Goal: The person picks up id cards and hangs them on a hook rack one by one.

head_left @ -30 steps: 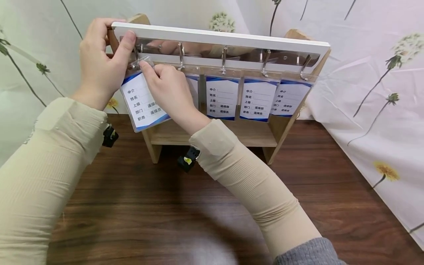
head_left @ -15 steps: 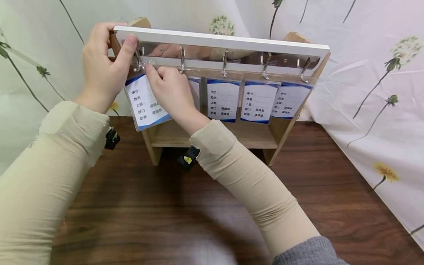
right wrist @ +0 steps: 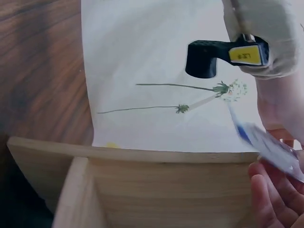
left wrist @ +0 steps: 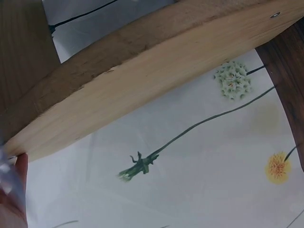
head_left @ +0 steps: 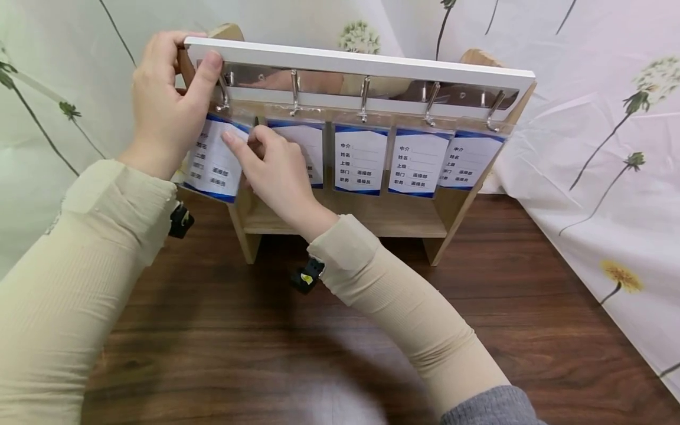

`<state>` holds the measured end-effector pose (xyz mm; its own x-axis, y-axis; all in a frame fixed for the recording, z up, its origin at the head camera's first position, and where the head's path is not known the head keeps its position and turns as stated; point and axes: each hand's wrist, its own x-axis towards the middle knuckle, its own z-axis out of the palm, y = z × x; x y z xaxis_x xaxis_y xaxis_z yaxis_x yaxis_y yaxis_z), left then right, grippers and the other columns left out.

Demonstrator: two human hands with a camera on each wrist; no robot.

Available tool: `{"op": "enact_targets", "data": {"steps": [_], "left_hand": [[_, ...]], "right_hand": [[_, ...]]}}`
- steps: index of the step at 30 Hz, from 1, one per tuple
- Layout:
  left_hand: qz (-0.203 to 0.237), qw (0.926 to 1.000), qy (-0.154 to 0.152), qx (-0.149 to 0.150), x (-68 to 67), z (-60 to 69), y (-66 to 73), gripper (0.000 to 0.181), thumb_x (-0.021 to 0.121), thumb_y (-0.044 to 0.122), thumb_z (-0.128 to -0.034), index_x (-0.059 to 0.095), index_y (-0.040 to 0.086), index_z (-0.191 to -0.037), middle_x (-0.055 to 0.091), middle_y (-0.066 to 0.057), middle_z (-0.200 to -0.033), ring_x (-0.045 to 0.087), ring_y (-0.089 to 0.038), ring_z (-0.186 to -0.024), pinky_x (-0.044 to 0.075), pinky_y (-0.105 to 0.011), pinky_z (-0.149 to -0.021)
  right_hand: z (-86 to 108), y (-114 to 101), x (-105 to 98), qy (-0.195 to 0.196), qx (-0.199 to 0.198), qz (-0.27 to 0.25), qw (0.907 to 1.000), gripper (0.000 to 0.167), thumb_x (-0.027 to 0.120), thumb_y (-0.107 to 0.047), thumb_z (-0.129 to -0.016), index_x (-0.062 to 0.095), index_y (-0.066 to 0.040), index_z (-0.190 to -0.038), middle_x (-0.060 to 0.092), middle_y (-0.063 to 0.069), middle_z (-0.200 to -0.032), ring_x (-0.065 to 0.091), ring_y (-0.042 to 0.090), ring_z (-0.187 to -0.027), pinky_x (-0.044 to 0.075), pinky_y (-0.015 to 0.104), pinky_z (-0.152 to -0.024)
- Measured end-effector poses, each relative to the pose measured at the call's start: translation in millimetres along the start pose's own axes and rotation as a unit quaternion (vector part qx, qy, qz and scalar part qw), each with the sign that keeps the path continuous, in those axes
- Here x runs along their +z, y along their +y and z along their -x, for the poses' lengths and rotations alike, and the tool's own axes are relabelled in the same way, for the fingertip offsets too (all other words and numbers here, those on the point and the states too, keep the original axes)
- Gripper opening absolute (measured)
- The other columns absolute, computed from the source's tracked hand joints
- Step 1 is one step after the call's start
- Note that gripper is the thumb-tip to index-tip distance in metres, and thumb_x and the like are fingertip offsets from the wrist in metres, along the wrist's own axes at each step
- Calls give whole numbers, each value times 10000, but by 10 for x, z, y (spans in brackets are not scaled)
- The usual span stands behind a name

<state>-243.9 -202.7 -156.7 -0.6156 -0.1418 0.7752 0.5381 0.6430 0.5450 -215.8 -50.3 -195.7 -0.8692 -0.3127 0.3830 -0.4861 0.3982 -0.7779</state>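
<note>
In the head view, my left hand (head_left: 167, 106) grips the left end of a white hook board (head_left: 372, 58), thumb across its front. A badge in a clear sleeve (head_left: 215, 159) hangs below the leftmost hook (head_left: 223, 97), tilted and blurred. My right hand (head_left: 278, 171) is at this badge's right edge, its thumb tip overlapping the card and its fingers loosely bent, not visibly pinching it. The right wrist view shows the same badge (right wrist: 273, 149) beside the right fingers (right wrist: 266, 190). Several more badges (head_left: 360, 158) hang along the board.
A wooden stand (head_left: 345, 218) carries the board; its shelf lies below the badges. It stands on a dark wood-grain surface (head_left: 319, 330). Flower-printed white cloth (head_left: 600, 147) hangs behind and to the right. Each wrist wears a black camera (head_left: 308, 276).
My right hand has moved down from the leftmost hook and its hold on the sleeve's top has ended. The leftmost badge has swung left. My left hand keeps its grip on the board.
</note>
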Motion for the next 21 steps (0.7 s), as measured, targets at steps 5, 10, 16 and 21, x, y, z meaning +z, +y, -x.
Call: {"op": "enact_targets", "data": {"steps": [5,10,16,21], "left_hand": [[64,9999,51,62,15,-5,-4,364,563,415,-954,622,220,-1256,451,282,-1025,446,42,-890,404,-143,-676],[111,9999,60,30,37,-1,2,356,565,413,-953,622,229,-1252,454,277,-1025,444,40,-893,402,-153,-680],[185,9998,40,23,60,-1,10,346,563,391,-968,611,215,-1262,455,262,-1031,434,36,-901,395,-164,-677],[173,9997,-186,5,4,-11,21,363,553,351,-982,581,185,-1304,453,258,-1051,429,45,-939,412,-142,-713]], "right_hand": [[65,101,38,-47,20,-78,10000,274,652,-358,-958,639,-141,-1125,743,-13,-880,520,68,-632,345,201,-537],[145,238,69,85,55,-427,9990,255,672,-300,-952,642,-127,-1137,767,-10,-963,560,40,-704,373,181,-587],[239,432,126,21,104,-609,9981,243,686,-281,-942,652,-105,-1106,769,11,-947,636,33,-766,433,176,-637],[375,620,140,-161,222,-853,9960,320,692,-312,-936,630,-103,-1171,762,46,-965,671,106,-855,491,201,-684]]}}
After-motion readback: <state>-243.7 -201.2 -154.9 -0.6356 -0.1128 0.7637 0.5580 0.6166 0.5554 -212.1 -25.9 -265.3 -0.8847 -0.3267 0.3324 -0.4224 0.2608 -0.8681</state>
